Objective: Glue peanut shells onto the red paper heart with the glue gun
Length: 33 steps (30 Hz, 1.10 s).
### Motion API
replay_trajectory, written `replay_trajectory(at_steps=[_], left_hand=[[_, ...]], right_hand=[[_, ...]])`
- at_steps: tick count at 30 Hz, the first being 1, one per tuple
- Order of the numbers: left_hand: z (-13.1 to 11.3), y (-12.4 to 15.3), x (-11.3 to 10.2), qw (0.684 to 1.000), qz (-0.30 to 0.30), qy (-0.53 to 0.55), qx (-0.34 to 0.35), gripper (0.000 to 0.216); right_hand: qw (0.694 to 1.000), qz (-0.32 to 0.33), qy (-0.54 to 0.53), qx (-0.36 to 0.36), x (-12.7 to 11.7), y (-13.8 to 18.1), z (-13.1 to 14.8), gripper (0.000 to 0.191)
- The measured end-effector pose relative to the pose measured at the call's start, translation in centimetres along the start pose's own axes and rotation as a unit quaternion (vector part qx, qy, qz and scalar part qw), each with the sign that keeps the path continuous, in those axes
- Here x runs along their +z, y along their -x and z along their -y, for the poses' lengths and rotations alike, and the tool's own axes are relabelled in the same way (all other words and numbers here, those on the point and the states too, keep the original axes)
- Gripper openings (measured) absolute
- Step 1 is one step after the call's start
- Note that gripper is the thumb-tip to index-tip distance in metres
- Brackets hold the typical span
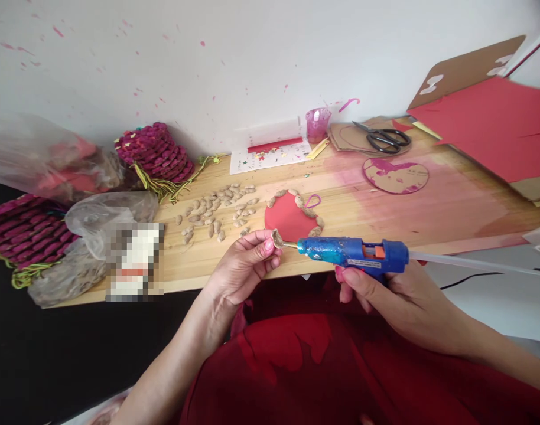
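My left hand (246, 262) pinches a peanut shell (277, 238) just in front of the table's near edge. My right hand (394, 295) grips a blue glue gun (354, 252), whose nozzle tip touches that shell. A clear glue stick (469, 264) juts from the back of the gun to the right. Behind the shell lies a red paper disc (288, 217) on the wooden table (429, 212), with peanut shells (308, 211) stuck along its upper right rim and a pink loop beside it. Loose peanut shells (219, 209) lie scattered left of the disc.
Scissors (385, 139) rest on cardboard at the back right, near a pink-stained cardboard circle (396, 176) and red paper sheets (487, 127). A pink cup (317, 124) and a sheet with stars stand at the wall. Woven magenta mats (157, 153) and plastic bags (97, 236) crowd the left.
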<state>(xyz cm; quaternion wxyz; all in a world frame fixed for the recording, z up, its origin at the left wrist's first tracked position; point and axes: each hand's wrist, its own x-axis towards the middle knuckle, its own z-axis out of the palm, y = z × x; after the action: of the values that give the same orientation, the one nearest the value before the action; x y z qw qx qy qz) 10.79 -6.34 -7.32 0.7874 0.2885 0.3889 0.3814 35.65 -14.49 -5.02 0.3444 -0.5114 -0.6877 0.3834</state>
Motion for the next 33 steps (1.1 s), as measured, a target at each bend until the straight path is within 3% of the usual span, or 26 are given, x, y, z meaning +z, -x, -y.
replay_trajectory(at_steps=[9,12,15,18,20,22,25,29,33], left_hand=[[-0.1,-0.3,0.1,1.0,-0.007,-0.007,0.002,0.038],[-0.5,-0.3,0.1,0.998,-0.016,-0.033,0.046,0.036],[-1.2,-0.6,0.2,0.983,-0.026,-0.138,0.118,0.029],[-1.8,-1.2,0.6,0.913,-0.03,-0.348,0.211,0.014],[-2.0,-1.6,1.1,0.827,-0.028,-0.486,0.283,0.004],[-1.9,-2.0,1.7,0.739,-0.02,-0.581,0.34,0.009],[-1.5,-2.5,2.4,0.651,-0.007,-0.659,0.377,0.014],[-0.8,-2.9,2.8,0.595,-0.002,-0.706,0.386,0.013],[-0.5,-3.0,2.9,0.582,0.005,-0.727,0.365,0.013]], right_hand=[[0.999,0.008,-0.03,0.018,0.0,-0.2,-0.5,0.03],[0.994,-0.013,-0.1,0.05,-0.2,-0.9,-0.8,0.031],[0.977,-0.073,-0.177,0.098,-0.4,-2.0,-1.6,0.036],[0.95,-0.118,-0.259,0.127,-0.5,-3.2,-2.8,0.032],[0.935,-0.133,-0.308,0.119,-0.4,-3.9,-3.6,0.027],[0.928,-0.135,-0.328,0.111,-0.2,-4.4,-4.2,0.026],[0.93,-0.12,-0.33,0.111,0.2,-4.9,-4.7,0.028],[0.929,-0.097,-0.337,0.115,0.4,-5.2,-5.1,0.028],[0.927,-0.085,-0.346,0.121,0.3,-5.3,-5.2,0.028]])
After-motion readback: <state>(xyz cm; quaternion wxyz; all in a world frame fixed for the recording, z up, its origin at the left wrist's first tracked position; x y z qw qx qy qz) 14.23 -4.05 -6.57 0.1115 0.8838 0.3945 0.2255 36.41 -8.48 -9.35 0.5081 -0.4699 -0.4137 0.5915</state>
